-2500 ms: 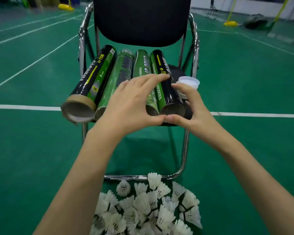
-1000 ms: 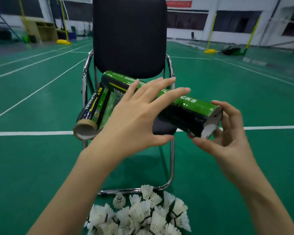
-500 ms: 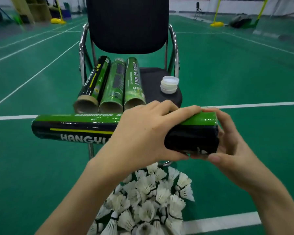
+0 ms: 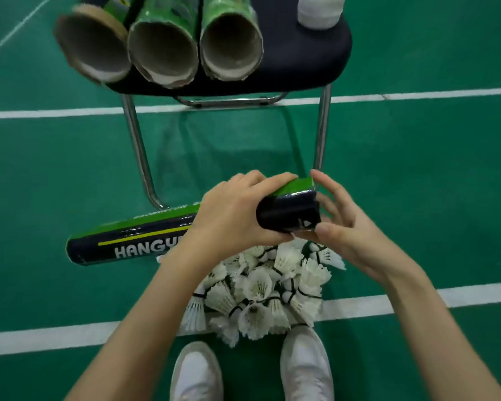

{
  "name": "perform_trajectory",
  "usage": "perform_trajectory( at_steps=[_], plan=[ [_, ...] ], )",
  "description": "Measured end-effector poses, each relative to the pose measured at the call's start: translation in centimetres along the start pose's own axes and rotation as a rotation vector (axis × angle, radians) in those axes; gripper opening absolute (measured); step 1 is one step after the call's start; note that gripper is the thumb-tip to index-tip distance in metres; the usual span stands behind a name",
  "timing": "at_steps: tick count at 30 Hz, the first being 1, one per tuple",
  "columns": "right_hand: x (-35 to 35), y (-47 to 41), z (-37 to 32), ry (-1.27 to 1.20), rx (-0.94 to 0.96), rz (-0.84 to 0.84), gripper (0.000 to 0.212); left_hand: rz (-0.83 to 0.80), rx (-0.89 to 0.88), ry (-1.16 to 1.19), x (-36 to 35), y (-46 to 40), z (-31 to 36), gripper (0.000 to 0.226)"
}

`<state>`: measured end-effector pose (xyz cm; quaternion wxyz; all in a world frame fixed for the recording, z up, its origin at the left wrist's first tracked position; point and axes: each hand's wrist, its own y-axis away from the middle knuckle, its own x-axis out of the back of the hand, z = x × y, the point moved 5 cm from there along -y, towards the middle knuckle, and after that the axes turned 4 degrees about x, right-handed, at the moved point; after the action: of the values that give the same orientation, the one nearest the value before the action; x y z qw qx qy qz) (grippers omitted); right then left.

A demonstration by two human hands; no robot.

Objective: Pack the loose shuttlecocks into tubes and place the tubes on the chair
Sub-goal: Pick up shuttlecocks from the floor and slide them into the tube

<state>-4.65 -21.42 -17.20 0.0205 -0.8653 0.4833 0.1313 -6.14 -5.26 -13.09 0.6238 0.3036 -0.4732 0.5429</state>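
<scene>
A black and green shuttlecock tube (image 4: 133, 238) lies level across my front, just above the floor. My left hand (image 4: 232, 215) grips it near its right end. My right hand (image 4: 342, 227) cups that right end, fingers and thumb curled round it. Below the hands, a pile of several loose white shuttlecocks (image 4: 266, 287) lies on the green floor. Three more tubes (image 4: 162, 50) lie side by side on the black chair seat (image 4: 307, 68), their open ends facing me.
A stack of white tube caps (image 4: 320, 8) sits at the seat's right. The chair's chrome legs (image 4: 139, 157) stand just beyond the tube. My white shoes (image 4: 305, 366) are at the pile's near edge. White court lines cross the floor.
The tube has left the chair and come down and toward me in both hands, turned crosswise. My view has tipped down onto the pile and my shoes.
</scene>
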Motion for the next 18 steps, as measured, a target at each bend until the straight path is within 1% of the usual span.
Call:
perform_trajectory(
  at_steps=[2, 5, 9, 13, 18],
  plan=[
    [1.5, -0.4, 3.0, 0.137, -0.053, 0.052, 0.080, -0.057, 0.060, 0.020, -2.8, 0.2, -1.8, 0.080],
    [3.6, -0.4, 6.2, 0.343, -0.136, 0.102, 0.065, -0.090, 0.136, 0.040, -5.6, 0.5, -3.9, 0.080],
    [5.5, -0.8, 9.7, 0.480, -0.144, 0.197, 0.046, -0.096, 0.257, 0.078, -8.0, 1.4, -6.9, 0.082],
    [6.4, -1.7, 12.8, 0.552, -0.147, 0.269, 0.039, -0.205, 0.375, 0.037, -9.9, 1.9, -9.2, 0.085],
    [6.7, -1.8, 15.8, 0.617, -0.212, 0.322, 0.034, -0.255, 0.411, 0.013, -11.3, 2.2, -10.3, 0.087]
  ],
)
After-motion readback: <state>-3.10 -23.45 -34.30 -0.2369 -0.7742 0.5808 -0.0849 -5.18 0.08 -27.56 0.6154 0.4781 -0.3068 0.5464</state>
